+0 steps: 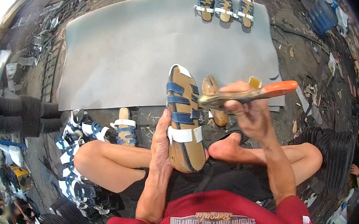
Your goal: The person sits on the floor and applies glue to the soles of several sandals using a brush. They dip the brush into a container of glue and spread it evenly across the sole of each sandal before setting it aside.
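Note:
My left hand (161,143) is wrapped round a sandal (182,111) with blue and white straps, held upright before me, heel end toward me. A brown, wood-like last seems to fill it; the fingers behind are hidden. In my right hand (249,112) is a brush-like tool (279,88) with an orange handle end and a crusted, dark yellowish front. Its tip meets the blue straps at the sandal's right edge; whether it touches them I cannot tell. Just beyond that tool lies a wooden last (210,86). A small yellow piece (255,81) shows behind my right hand.
A grey sheet (136,50) covers the ground ahead, with three strapped sandals (224,8) at its far right. Another sandal (125,130) lies by my left knee, near a heap of strapped pieces (78,182). Dark stacks (9,112) stand left; blue water jugs (322,16) stand far right.

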A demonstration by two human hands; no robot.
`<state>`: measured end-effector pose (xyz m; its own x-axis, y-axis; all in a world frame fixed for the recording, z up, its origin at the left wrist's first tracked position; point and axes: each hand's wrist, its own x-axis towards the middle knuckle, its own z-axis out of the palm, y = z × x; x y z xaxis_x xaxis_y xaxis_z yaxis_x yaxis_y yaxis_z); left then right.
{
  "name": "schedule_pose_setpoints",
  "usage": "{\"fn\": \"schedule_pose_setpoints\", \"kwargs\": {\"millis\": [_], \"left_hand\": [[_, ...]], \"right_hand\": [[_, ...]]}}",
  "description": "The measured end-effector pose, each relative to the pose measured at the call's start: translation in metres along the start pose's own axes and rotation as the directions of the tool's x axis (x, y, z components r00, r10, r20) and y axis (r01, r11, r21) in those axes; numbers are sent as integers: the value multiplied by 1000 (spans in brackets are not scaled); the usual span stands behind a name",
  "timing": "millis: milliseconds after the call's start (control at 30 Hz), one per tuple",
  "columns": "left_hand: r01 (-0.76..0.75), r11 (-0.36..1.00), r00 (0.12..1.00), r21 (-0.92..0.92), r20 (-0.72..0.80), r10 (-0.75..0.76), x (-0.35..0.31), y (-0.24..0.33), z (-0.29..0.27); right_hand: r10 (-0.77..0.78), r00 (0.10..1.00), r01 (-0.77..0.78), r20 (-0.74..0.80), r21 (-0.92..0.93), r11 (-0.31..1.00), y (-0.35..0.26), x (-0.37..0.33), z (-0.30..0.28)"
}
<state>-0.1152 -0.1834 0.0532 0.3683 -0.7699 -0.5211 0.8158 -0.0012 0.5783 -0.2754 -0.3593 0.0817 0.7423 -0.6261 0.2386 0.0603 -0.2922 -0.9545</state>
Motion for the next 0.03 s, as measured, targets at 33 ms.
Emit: {"fn": "schedule_pose_setpoints", "kwargs": {"millis": [33], "left_hand": [[-62,990,997,123,-37,67,0,-1,4]], "right_hand": [[6,1000,-6,-1,-8,1000,-2,-2,-3]]}}
